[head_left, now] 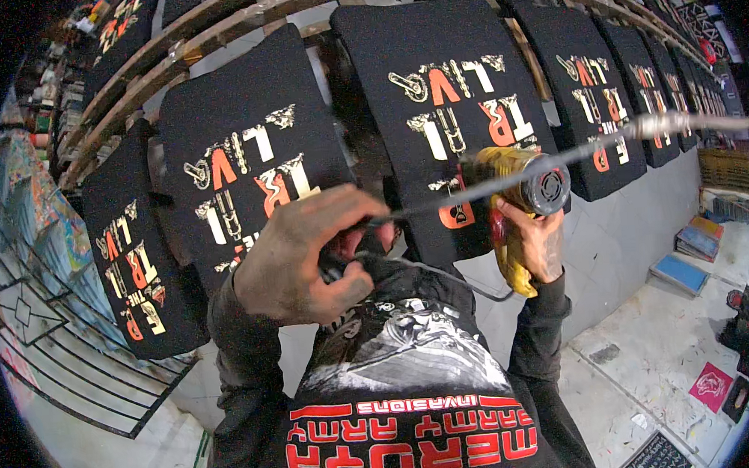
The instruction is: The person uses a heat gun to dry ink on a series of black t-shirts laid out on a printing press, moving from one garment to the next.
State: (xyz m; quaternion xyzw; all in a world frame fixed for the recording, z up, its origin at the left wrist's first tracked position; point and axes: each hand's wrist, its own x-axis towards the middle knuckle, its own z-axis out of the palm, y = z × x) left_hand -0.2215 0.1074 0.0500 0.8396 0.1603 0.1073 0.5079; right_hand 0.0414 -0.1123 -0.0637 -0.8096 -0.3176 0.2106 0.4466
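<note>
My right hand (536, 243) is wrapped round the handle of a yellow heat gun (508, 170), its round vented back end facing up toward me. A grey power cord (508, 179) with a pale, thicker joint (668, 123) stretches across the upper right. Another stretch of cord runs from the gun's handle toward my left hand (312, 259). That hand is raised in front of my chest, fingers curved and apart from the thumb. The cord passes by its fingertips; blur hides whether they touch it. Beyond my hands lie black printed T-shirts (431, 42) on slanted boards.
Wooden rails (233, 24) run behind the row of shirts. Black metal bars (100, 379) stand at lower left. On the right floor lie blue binders (679, 274), a pink printed sheet (711, 387) and dark bundled stuff, below a brown crate (733, 169).
</note>
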